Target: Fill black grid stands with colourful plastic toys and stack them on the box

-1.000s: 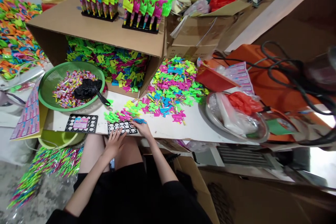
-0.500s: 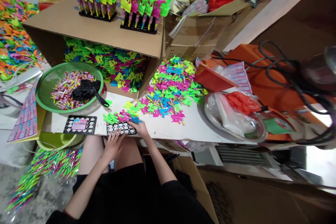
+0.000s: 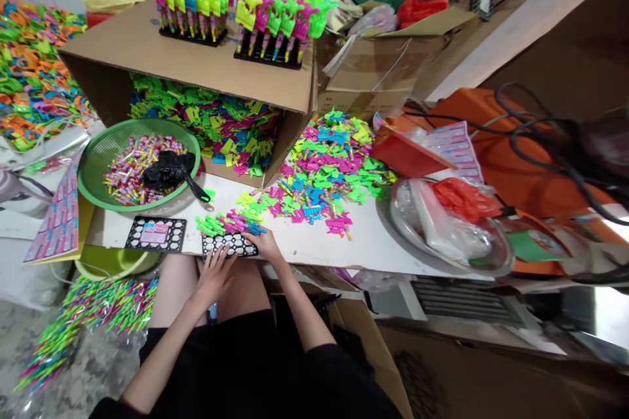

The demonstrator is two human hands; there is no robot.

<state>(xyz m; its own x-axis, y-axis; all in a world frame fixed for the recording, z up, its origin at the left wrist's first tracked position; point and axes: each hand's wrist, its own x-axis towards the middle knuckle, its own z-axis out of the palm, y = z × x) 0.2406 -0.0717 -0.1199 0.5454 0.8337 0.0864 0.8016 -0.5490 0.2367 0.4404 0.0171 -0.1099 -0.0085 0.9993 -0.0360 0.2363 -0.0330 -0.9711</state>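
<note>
A black plastic rack with honeycomb holes [image 3: 238,246] lies at the table's front edge, with a row of green, pink, yellow and blue plastic toys [image 3: 227,221] along its far side. Spread fingers of my left hand [image 3: 215,277] rest on the rack's near edge. At the rack's right end, my right hand [image 3: 266,246] has its fingers closed around a blue plastic toy [image 3: 257,229], partly hidden by them. To the left lies a second black rack [image 3: 133,236] with a pink label card [image 3: 154,233] on it.
A green basket [image 3: 88,177] holds small candy tubes and a black bag [image 3: 170,170]. Behind it a cardboard box [image 3: 113,36] is filled with toys and carries two filled racks. A loose toy pile [image 3: 329,163] lies right of centre, beside a metal bowl [image 3: 400,236].
The whole view has shifted slightly, so things appear a little farther right and lower. Both hands keep nearly the same place at the rack.
</note>
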